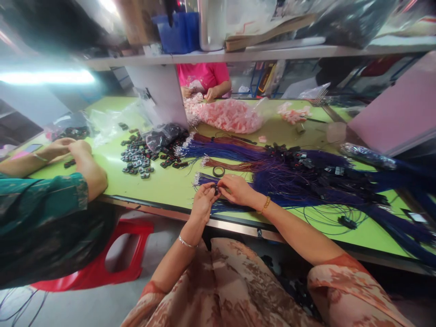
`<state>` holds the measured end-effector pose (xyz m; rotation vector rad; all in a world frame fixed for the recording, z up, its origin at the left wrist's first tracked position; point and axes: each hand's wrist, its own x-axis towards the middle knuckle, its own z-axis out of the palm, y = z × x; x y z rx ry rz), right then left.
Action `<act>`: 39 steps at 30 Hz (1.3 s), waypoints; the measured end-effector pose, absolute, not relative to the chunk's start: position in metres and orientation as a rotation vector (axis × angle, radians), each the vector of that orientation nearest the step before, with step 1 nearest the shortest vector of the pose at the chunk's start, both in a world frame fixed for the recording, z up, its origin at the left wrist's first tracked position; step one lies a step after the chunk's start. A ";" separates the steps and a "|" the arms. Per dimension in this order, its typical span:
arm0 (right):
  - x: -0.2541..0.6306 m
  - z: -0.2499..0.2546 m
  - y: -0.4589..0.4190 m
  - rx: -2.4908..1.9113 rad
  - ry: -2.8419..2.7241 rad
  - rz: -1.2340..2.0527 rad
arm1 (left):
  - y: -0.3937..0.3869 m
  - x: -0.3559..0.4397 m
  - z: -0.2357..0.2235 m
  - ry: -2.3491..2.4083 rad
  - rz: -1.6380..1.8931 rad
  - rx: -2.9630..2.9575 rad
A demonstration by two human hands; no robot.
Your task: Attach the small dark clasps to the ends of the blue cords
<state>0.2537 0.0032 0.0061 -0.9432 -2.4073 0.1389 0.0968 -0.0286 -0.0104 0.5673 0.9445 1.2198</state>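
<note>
Both my hands meet at the front edge of the green table point(163, 190). My left hand point(203, 200) pinches a small black connector housing point(214, 187). From the other side, the fingers of my right hand point(235, 188) close at the same housing; a wire between them is too small to make out. Just behind my hands lies a roll of black tape point(218, 171). Bundles of blue-purple wires point(231, 152) and brown wires point(228, 164) with metal-tipped ends stretch to the right. A heap of loose black housings point(138, 154) lies to the left.
At the left a co-worker's arms point(85, 168) rest on the table, beside a red stool point(126, 254). Across the table a person in pink point(204, 77) handles pink pieces near a bag of them point(231, 116). A shelf point(238, 54) and a white upright panel point(160, 95) stand behind.
</note>
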 end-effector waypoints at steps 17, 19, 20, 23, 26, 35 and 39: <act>0.281 0.042 -0.007 -1.088 -2.177 0.711 | -0.030 0.099 0.000 1.042 1.272 0.923; 0.308 0.050 -0.004 -1.192 -1.948 0.513 | -0.021 0.078 0.003 1.134 1.357 1.102; 0.326 0.051 0.000 -1.268 -1.778 0.373 | -0.014 0.062 0.005 1.236 1.397 1.218; 0.385 0.048 0.011 -1.586 -1.354 -0.077 | 0.009 0.000 0.009 1.781 1.383 1.594; 0.426 0.033 0.017 -2.101 -1.319 -0.218 | 0.031 -0.061 0.005 2.231 1.144 1.932; 0.394 0.060 0.001 -2.167 -1.642 -0.425 | 0.047 -0.117 -0.018 2.436 0.696 1.969; 0.322 0.061 -0.009 -1.595 -2.126 0.073 | 0.041 -0.106 -0.015 2.315 0.784 1.991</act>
